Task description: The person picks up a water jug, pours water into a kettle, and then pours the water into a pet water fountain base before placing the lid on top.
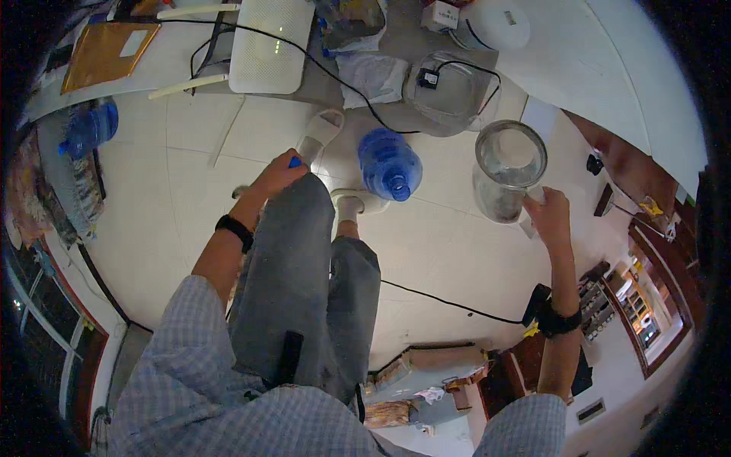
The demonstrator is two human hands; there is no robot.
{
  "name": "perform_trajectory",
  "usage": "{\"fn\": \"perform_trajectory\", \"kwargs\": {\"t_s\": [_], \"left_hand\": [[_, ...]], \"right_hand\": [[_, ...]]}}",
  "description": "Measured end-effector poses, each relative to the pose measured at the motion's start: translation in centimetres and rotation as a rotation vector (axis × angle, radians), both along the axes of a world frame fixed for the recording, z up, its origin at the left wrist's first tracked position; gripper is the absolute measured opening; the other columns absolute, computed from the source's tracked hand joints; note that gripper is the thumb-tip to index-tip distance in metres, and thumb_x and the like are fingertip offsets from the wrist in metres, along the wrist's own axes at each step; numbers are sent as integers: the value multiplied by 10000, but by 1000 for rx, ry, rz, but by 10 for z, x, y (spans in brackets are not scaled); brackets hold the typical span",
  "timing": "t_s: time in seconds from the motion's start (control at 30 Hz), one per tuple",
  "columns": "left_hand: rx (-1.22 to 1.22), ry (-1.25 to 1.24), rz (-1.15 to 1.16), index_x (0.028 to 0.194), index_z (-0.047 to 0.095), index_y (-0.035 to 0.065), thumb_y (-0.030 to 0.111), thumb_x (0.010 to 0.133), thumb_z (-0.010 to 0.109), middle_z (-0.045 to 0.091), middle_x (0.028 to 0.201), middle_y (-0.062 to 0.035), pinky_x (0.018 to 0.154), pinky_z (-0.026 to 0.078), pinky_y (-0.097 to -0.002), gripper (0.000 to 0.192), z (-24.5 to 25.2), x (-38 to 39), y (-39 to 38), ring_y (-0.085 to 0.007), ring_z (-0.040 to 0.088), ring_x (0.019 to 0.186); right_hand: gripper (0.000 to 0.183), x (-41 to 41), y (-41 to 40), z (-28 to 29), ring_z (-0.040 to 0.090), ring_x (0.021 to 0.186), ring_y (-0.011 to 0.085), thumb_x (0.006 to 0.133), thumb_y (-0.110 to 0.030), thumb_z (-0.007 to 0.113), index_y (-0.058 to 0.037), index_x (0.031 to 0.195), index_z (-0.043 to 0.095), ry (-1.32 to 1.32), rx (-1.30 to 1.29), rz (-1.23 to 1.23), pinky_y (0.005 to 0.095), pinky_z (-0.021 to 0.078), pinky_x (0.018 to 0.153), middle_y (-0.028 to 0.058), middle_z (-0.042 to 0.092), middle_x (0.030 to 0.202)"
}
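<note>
My right hand (549,218) grips the handle of a clear pitcher with a metal rim (502,200), its round opening towards the camera. My left hand (280,174) rests by my knee, closed around a small blue object (295,162), perhaps a bottle cap; most of it is hidden by the fingers. Between the two hands a large blue water jug (384,160) is on the tiled floor in front of my feet, its uncapped neck pointing towards me. Neither hand touches the jug.
A white router (271,45) with antennas, a black cable, a crumpled plastic bag (374,77) and a clear plastic container (445,105) lie ahead. Another blue jug (91,128) is at the left. A black cord (451,301) runs to the right. My slippered feet are near the jug.
</note>
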State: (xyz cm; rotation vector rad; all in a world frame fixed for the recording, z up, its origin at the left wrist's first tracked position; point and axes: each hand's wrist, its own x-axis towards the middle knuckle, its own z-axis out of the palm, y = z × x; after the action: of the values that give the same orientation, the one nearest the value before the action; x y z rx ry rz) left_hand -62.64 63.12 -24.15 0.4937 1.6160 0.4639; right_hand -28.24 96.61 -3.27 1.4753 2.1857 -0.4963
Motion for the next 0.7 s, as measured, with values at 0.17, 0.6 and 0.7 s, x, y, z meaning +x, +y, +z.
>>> {"fn": "perform_trajectory", "kwargs": {"t_s": [0.17, 0.6, 0.7], "left_hand": [[57, 141, -23, 947, 491, 22, 334, 733, 603, 573, 805, -147, 688, 435, -359, 395, -3, -12, -4, -238, 547, 757], [-34, 134, -78, 961, 532, 28, 440, 723, 587, 591, 896, -186, 736, 436, -371, 478, -5, -13, -22, -293, 570, 841], [-47, 154, -55, 952, 538, 30, 436, 728, 585, 592, 899, -181, 734, 436, -372, 466, -5, -12, -24, -289, 570, 842]], "right_hand": [[370, -11, 12, 0, 582, 747, 375, 661, -255, 678, 88, 763, 583, -113, -126, -111, 418, 454, 672, 252, 584, 800], [381, -52, 23, 8, 617, 566, 300, 693, -237, 668, 113, 790, 554, -132, -148, -10, 376, 487, 545, 235, 591, 647], [393, -60, 23, 10, 600, 489, 275, 699, -245, 669, 117, 769, 532, -130, -163, 93, 364, 478, 496, 215, 574, 578]]}}
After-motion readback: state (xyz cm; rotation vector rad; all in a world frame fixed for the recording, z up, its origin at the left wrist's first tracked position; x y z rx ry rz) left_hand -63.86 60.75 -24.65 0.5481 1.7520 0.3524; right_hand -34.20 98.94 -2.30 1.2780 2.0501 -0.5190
